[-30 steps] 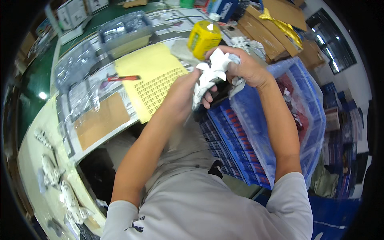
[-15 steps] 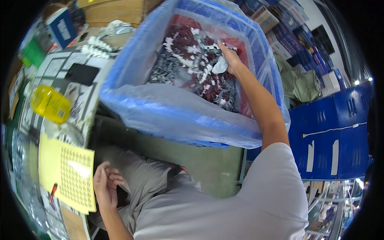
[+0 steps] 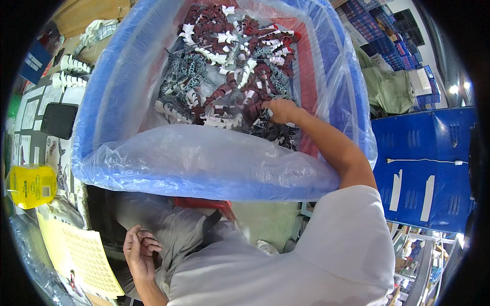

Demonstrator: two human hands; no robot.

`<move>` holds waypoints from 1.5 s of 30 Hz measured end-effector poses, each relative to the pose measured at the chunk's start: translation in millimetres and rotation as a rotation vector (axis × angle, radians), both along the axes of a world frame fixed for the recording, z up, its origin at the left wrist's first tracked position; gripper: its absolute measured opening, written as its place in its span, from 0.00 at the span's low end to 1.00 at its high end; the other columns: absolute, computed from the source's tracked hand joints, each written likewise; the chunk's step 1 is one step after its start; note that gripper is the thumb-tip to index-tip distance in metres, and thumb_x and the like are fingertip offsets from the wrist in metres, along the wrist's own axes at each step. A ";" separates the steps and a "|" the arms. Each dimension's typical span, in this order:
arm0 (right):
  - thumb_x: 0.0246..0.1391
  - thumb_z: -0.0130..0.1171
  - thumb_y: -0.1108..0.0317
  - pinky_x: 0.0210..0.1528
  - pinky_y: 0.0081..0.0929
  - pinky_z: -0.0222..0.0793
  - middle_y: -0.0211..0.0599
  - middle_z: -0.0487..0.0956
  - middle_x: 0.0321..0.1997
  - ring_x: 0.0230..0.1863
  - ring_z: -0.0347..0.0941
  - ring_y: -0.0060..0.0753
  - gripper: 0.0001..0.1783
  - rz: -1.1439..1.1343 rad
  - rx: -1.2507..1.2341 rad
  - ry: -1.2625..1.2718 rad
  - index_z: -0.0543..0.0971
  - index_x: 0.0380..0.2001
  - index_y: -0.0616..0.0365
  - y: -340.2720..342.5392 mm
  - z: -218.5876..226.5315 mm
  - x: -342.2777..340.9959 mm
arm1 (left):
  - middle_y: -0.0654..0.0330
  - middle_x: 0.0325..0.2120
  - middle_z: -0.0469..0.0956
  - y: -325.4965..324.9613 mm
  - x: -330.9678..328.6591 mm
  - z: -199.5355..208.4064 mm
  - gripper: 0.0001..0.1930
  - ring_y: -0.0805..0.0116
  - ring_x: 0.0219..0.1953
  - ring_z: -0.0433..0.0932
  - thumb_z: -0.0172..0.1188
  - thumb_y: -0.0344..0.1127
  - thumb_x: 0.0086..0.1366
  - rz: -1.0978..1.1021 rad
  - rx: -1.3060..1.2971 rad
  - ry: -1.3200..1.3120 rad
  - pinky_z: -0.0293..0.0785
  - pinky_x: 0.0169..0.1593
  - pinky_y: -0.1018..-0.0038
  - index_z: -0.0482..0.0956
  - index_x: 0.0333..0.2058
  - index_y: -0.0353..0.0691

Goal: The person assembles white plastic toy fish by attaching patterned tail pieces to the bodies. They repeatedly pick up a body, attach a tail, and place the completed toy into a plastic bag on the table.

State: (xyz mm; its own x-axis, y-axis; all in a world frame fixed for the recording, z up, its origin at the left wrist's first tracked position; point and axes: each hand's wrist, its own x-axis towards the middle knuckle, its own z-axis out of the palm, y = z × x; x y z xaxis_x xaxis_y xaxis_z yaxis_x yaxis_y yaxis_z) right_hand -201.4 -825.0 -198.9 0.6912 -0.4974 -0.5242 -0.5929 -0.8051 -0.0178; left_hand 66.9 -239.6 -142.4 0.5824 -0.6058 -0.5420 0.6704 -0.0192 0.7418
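Note:
My right hand (image 3: 282,111) is down in a big blue bin (image 3: 94,104), its fingers closed among the loose parts; what they grip, if anything, is hidden. Around the fingers lie dark red curved plastic pieces (image 3: 220,94), white spiky strips (image 3: 223,121) and black-and-grey crackle-patterned pieces (image 3: 178,71). A clear plastic liner (image 3: 204,153) covers the bin's walls and folds over its near edge. By my lap, my left hand (image 3: 141,251) hangs with palm turned up, fingers loosely bent and apart, holding nothing.
A worktable on the left carries a yellow bottle (image 3: 33,184), a yellow printed sheet (image 3: 84,255), a black flat case (image 3: 59,121) and several white spiky pieces (image 3: 69,80). Right of the bin stand a blue metal cabinet (image 3: 423,168) and a green sack (image 3: 390,92).
My right hand has moved nearer to me and lower into the pile; the pale glossy piece it held no longer shows there. The view has shifted, and my left hand stays by my lap.

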 end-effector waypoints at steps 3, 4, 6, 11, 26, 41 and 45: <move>0.46 0.75 0.56 0.54 0.51 0.79 0.55 0.86 0.47 0.52 0.83 0.57 0.36 0.130 -0.112 0.212 0.80 0.61 0.46 10.6 16.6 17.9 | 0.52 0.36 0.83 -6.2 0.4 8.7 0.17 0.66 0.31 0.85 0.58 0.42 0.79 -0.021 0.006 -0.047 0.87 0.32 0.71 0.78 0.55 0.34; 0.47 0.76 0.55 0.54 0.51 0.79 0.55 0.86 0.46 0.52 0.83 0.57 0.34 0.129 -0.112 0.167 0.82 0.59 0.48 8.0 32.9 26.8 | 0.52 0.36 0.83 -7.6 1.5 13.1 0.17 0.66 0.31 0.85 0.58 0.42 0.78 -0.029 0.019 -0.062 0.87 0.32 0.70 0.78 0.55 0.34; 0.47 0.77 0.52 0.54 0.49 0.80 0.54 0.86 0.43 0.52 0.83 0.57 0.31 0.090 -0.090 0.118 0.85 0.54 0.51 -4.4 88.4 35.7 | 0.52 0.36 0.83 -12.6 4.4 24.2 0.17 0.66 0.31 0.85 0.59 0.41 0.78 -0.055 0.015 -0.089 0.86 0.32 0.70 0.78 0.55 0.34; 0.49 0.80 0.46 0.34 0.36 0.71 0.42 0.82 0.27 0.30 0.76 0.29 0.28 -0.090 0.042 -0.473 0.87 0.34 0.63 33.0 231.5 94.8 | 0.53 0.37 0.84 -44.9 21.9 81.2 0.21 0.64 0.34 0.84 0.67 0.42 0.70 -0.221 -0.050 -0.365 0.82 0.38 0.68 0.80 0.53 0.31; 0.52 0.77 0.54 0.31 0.31 0.74 0.44 0.86 0.30 0.28 0.84 0.38 0.23 0.797 0.324 -0.967 0.86 0.43 0.61 385.1 320.4 228.0 | 0.54 0.43 0.83 -33.1 79.1 156.7 0.24 0.66 0.37 0.84 0.51 0.45 0.81 0.542 -0.663 -0.383 0.82 0.39 0.70 0.66 0.69 0.45; 0.74 0.56 0.58 0.41 0.31 0.74 0.37 0.82 0.36 0.35 0.79 0.32 0.15 0.676 0.563 -1.637 0.79 0.45 0.61 515.2 276.7 291.3 | 0.54 0.38 0.82 53.8 72.8 140.8 0.24 0.65 0.23 0.79 0.43 0.54 0.81 0.399 -0.871 0.054 0.79 0.25 0.64 0.76 0.52 0.39; 0.67 0.60 0.54 0.45 0.53 0.74 0.51 0.82 0.35 0.39 0.79 0.63 0.20 0.712 0.180 -1.647 0.81 0.40 0.63 527.0 238.5 328.3 | 0.59 0.37 0.84 45.4 62.6 141.0 0.20 0.68 0.25 0.84 0.51 0.52 0.79 0.567 -0.669 0.045 0.83 0.28 0.68 0.78 0.52 0.40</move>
State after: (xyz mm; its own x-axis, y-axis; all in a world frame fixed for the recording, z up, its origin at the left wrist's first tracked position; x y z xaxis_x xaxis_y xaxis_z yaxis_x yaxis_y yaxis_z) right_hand 127.0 -298.0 39.6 0.5367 0.0759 0.8404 0.5443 -0.7922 -0.2760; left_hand 129.5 -194.1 -1.5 0.8786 -0.4306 -0.2066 0.4760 0.7550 0.4510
